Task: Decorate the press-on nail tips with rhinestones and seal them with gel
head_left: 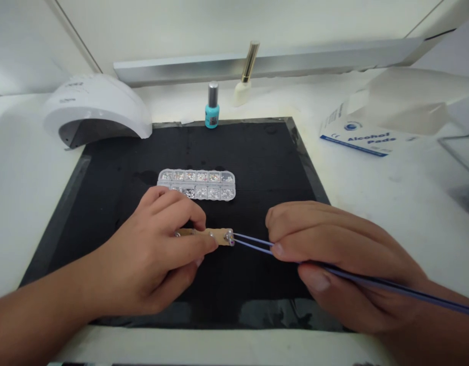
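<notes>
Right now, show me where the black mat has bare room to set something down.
The black mat looks bare right of the rhinestone case, beyond the right hand, and between case and turquoise polish bottle. It's crowded where left hand, tan strip and tweezers meet.

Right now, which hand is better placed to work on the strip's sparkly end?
Right, I'd say: the right hand holds tweezers with their tips at that end, while the left hand is occupied steadying the tan strip.
</notes>
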Tool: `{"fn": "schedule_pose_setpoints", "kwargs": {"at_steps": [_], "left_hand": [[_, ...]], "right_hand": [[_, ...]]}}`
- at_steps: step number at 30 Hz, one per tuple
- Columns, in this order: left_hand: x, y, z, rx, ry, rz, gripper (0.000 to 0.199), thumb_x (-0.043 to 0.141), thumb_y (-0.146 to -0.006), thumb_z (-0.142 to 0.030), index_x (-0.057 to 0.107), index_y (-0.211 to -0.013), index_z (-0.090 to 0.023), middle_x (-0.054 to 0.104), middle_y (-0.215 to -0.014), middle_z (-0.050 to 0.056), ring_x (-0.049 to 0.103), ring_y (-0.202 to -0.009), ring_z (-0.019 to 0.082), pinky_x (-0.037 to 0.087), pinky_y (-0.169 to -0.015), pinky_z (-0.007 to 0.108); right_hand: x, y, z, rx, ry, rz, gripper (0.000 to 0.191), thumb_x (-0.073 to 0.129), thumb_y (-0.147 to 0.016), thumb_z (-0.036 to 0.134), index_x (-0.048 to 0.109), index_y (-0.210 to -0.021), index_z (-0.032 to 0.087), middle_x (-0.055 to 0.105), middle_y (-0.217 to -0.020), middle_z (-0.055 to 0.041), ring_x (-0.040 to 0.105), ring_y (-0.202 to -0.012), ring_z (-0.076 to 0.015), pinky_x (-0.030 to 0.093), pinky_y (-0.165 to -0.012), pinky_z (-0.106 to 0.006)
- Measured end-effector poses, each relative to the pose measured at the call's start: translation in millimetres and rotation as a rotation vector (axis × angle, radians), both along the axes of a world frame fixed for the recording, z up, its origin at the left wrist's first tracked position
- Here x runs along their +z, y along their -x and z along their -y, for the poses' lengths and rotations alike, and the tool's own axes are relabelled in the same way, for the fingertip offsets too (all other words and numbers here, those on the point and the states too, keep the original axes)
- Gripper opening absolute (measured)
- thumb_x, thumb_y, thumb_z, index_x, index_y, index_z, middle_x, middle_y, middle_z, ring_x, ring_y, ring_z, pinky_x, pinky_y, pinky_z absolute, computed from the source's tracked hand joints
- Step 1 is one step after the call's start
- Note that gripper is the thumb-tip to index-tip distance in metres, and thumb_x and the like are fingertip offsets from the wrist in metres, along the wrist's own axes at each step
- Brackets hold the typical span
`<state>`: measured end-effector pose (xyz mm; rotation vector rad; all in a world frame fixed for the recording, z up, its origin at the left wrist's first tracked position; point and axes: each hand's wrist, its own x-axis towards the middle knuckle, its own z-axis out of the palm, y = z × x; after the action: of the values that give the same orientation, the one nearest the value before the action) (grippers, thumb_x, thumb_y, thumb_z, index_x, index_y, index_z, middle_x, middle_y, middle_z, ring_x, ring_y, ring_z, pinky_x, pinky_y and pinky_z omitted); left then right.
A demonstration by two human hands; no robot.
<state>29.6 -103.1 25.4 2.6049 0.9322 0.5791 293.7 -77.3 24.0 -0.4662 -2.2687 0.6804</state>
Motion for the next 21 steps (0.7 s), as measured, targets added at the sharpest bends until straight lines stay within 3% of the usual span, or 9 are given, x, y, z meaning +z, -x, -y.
{"fn": "schedule_pose_setpoints", "kwargs": {"at_steps": [21], "left_hand": [[-0.2,1.0,-0.3,0.000,0.015,0.045,0.022,0.053,-0.087,-0.008,0.063,-0.103,-0.019,0.055,-0.100,0.006,0.051,-0.088,0.021,0.036,-0.078,0.044]], "right_hand": [[-0.1,1.7,-3.7,-0.003,-0.024,0.011,0.021,0.049,-0.088,0.009,0.057,-0.104,0.021,0.067,-0.078,-0.0066,0.067,-0.074,-0.0191,0.060,-0.068,-0.033]]}}
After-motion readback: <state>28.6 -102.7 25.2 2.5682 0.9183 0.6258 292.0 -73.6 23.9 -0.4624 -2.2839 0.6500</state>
